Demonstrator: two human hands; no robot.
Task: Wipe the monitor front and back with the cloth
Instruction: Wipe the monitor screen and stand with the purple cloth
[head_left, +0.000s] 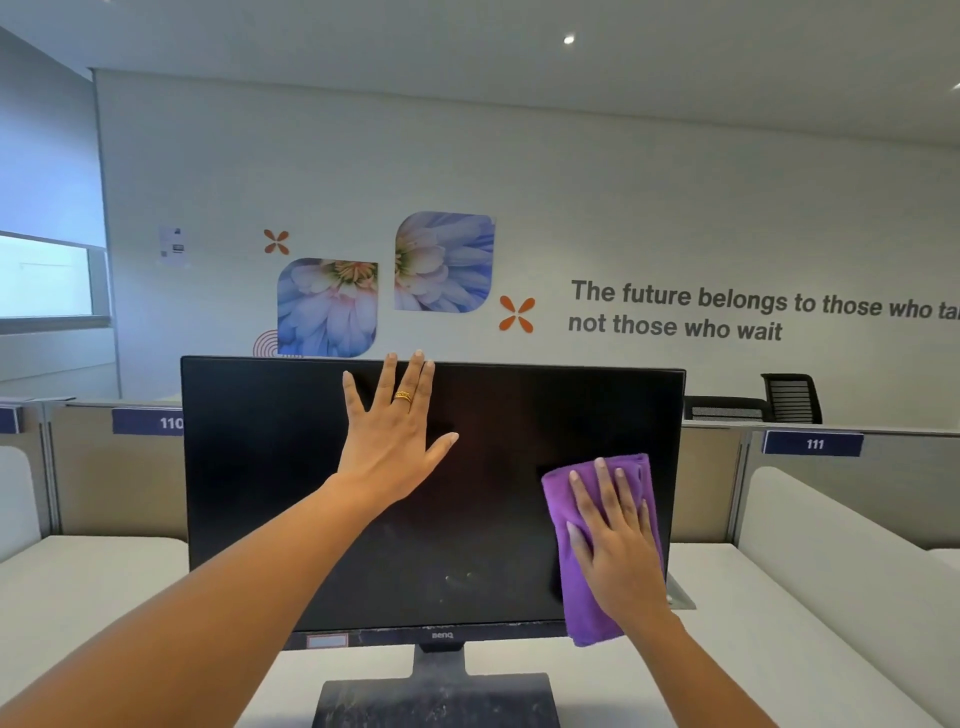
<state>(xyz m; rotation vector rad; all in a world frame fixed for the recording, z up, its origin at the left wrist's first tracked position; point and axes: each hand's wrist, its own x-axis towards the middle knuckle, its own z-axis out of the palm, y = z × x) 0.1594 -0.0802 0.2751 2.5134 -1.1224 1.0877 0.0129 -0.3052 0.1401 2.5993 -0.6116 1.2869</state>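
While it stands dark on the desk (753, 649), monitor (483, 519): upright at centre.
Cloth (587, 613): purple, folded, flat on the screen (270, 493) at 4 o'clock.
Right hand (618, 545): straight fingers press the cloth to the screen.
Left hand (395, 441): spread open on the screen at 12 o'clock, fingertips at the top edge, holding nothing.

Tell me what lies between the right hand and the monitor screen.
The purple cloth: the right hand presses it flat against the monitor screen, as the head view shows.
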